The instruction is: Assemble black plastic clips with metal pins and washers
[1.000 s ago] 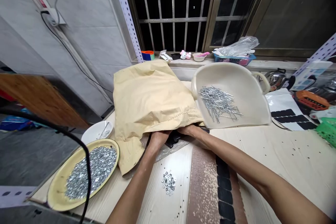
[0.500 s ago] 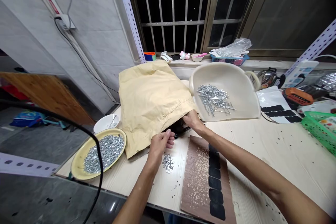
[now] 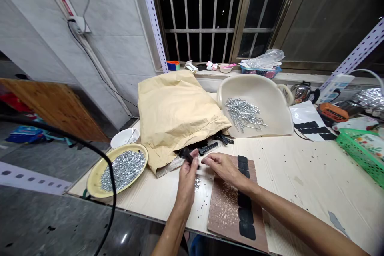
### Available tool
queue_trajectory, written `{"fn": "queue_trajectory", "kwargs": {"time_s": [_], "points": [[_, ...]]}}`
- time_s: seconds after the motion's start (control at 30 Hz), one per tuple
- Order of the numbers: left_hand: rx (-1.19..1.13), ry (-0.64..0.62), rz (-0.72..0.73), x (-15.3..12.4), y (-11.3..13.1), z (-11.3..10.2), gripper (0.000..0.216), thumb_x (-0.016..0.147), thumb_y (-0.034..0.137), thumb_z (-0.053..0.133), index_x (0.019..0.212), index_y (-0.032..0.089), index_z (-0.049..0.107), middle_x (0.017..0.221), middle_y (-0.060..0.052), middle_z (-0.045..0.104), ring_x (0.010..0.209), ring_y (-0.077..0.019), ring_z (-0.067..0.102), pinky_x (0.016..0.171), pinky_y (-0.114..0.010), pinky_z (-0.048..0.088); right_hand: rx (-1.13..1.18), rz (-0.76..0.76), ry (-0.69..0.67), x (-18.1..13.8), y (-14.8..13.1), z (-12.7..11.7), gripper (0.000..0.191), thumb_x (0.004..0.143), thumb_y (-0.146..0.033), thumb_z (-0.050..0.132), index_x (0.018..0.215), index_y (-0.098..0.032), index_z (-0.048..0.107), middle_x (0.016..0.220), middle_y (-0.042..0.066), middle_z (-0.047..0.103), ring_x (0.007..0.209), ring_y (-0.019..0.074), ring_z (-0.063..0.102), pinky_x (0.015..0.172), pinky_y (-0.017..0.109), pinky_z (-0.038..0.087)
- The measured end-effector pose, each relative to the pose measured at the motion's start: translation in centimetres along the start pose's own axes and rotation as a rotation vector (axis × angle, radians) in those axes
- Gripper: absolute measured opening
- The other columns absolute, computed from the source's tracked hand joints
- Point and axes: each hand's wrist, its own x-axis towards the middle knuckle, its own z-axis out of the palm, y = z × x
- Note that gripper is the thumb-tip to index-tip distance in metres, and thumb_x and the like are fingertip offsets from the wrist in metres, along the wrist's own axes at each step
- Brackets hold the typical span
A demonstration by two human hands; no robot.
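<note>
In the head view my left hand (image 3: pixel 188 176) is closed around a black plastic part (image 3: pixel 186 154) in front of the paper sack's mouth. My right hand (image 3: pixel 225 170) is just right of it, thumb and fingers pinched together; whatever they hold is too small to make out. The yellowish paper sack (image 3: pixel 180 116) lies on its side, with more black parts (image 3: pixel 208 148) spilling from its opening. Below the hands a small pile of metal washers (image 3: pixel 197 183) is partly hidden by my left hand. A brown board (image 3: pixel 222 220) with a row of black pads (image 3: pixel 246 215) lies under my right forearm.
A yellow plate (image 3: pixel 93 189) full of washers and a white bowl (image 3: pixel 115 141) stand at the left table edge. Behind, a cream scoop-shaped basin (image 3: pixel 277 118) holds long metal nails or screws (image 3: pixel 244 114). A green basket (image 3: pixel 357 156) is at right; a black cable (image 3: pixel 112 192) hangs in front.
My right hand has come out of the sack's mouth and moved down beside my left. My left hand now holds a black plastic part. More black parts show at the sack's opening.
</note>
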Motion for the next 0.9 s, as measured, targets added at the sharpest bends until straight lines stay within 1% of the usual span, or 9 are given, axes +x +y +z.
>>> {"fn": "queue_trajectory", "kwargs": {"time_s": [0.13, 0.23, 0.33, 0.4, 0.5, 0.6, 0.67, 0.8, 0.9], "points": [[-0.048, 0.134, 0.003, 0.3, 0.1, -1.2, 0.033, 0.075, 0.040, 0.064, 0.098, 0.016, 0.060, 0.068, 0.003, 0.060, 0.065, -0.0100, 0.057, 0.078, -0.028, 0.048, -0.840, -0.057, 0.068, 3.2, 1.7, -1.7, 0.024, 0.091, -0.027, 0.044, 0.090, -0.020, 0.066, 0.094, 0.007, 0.062, 0.093, 0.0215, 0.050, 0.079, 0.033, 0.041], [-0.015, 0.076, -0.132, -0.2, 0.4, -2.0, 0.043, 0.074, 0.046, 0.064, 0.100, 0.013, 0.060, 0.043, 0.011, 0.037, 0.040, -0.0061, 0.038, 0.058, -0.025, 0.048, -1.050, -0.023, -0.013, 5.5, 2.6, -2.5, 0.016, 0.085, -0.021, 0.051, 0.090, -0.019, 0.066, 0.096, 0.009, 0.061, 0.096, 0.0240, 0.048, 0.080, 0.035, 0.038], [0.018, 0.007, -0.250, -0.9, 0.1, -2.2, 0.053, 0.074, 0.051, 0.062, 0.105, 0.008, 0.060, 0.038, 0.012, 0.031, 0.036, -0.0070, 0.035, 0.053, -0.026, 0.047, -1.062, -0.049, -0.042, 5.9, 2.4, -2.3, 0.014, 0.083, -0.019, 0.054, 0.091, -0.018, 0.065, 0.102, 0.009, 0.060, 0.099, 0.0243, 0.048, 0.087, 0.037, 0.035], [0.031, -0.009, -0.280, -1.2, -0.4, -2.0, 0.056, 0.074, 0.052, 0.061, 0.109, 0.008, 0.060, 0.043, 0.007, 0.046, 0.042, -0.0092, 0.046, 0.056, -0.027, 0.048, -1.066, -0.063, -0.055, 4.9, 1.5, -1.7, 0.015, 0.083, -0.019, 0.053, 0.093, -0.017, 0.064, 0.102, 0.010, 0.059, 0.098, 0.0235, 0.050, 0.087, 0.037, 0.035], [0.006, -0.031, -0.280, -1.3, -1.2, -1.4, 0.054, 0.075, 0.051, 0.061, 0.112, 0.012, 0.060, 0.081, -0.008, 0.069, 0.069, -0.0156, 0.063, 0.069, -0.029, 0.050, -0.944, -0.095, -0.125, 2.6, -0.3, -0.5, 0.016, 0.084, -0.019, 0.050, 0.089, -0.015, 0.064, 0.094, 0.009, 0.061, 0.085, 0.0188, 0.055, 0.075, 0.029, 0.039], [-0.063, -0.051, -0.240, -1.1, -1.2, -1.1, 0.051, 0.077, 0.050, 0.060, 0.114, 0.015, 0.060, 0.108, -0.013, 0.067, 0.098, -0.0218, 0.063, 0.085, -0.032, 0.047, -0.619, -0.203, -0.306, 1.5, -1.3, 0.2, 0.020, 0.087, -0.025, 0.046, 0.086, -0.015, 0.064, 0.083, 0.005, 0.063, 0.070, 0.0135, 0.057, 0.062, 0.022, 0.038], [-0.108, -0.019, -0.207, -0.9, -0.7, -1.3, 0.049, 0.077, 0.049, 0.061, 0.111, 0.015, 0.060, 0.112, -0.014, 0.065, 0.101, -0.0236, 0.062, 0.088, -0.034, 0.045, -0.465, -0.188, -0.341, 2.2, -1.2, -0.1, 0.030, 0.091, -0.032, 0.041, 0.082, -0.016, 0.065, 0.075, 0.002, 0.064, 0.065, 0.0117, 0.058, 0.058, 0.020, 0.038], [-0.108, 0.127, -0.159, -0.5, 0.3, -2.4, 0.038, 0.074, 0.045, 0.065, 0.095, 0.015, 0.057, 0.087, -0.007, 0.068, 0.076, -0.0179, 0.065, 0.075, -0.031, 0.048, -0.593, 0.107, -0.058, 6.5, -0.2, -2.1, 0.044, 0.095, -0.036, 0.030, 0.078, -0.014, 0.065, 0.069, 0.004, 0.066, 0.065, 0.0128, 0.060, 0.060, 0.020, 0.039], [-0.068, 0.152, -0.126, -0.6, 0.4, -2.7, 0.034, 0.073, 0.041, 0.067, 0.091, 0.016, 0.054, 0.058, 0.004, 0.055, 0.056, -0.0109, 0.055, 0.060, -0.024, 0.046, -0.691, 0.224, 0.008, 9.7, 0.2, -1.9, 0.036, 0.090, -0.041, 0.043, 0.089, -0.013, 0.065, 0.082, 0.010, 0.069, 0.079, 0.0178, 0.064, 0.068, 0.023, 0.042]]}}
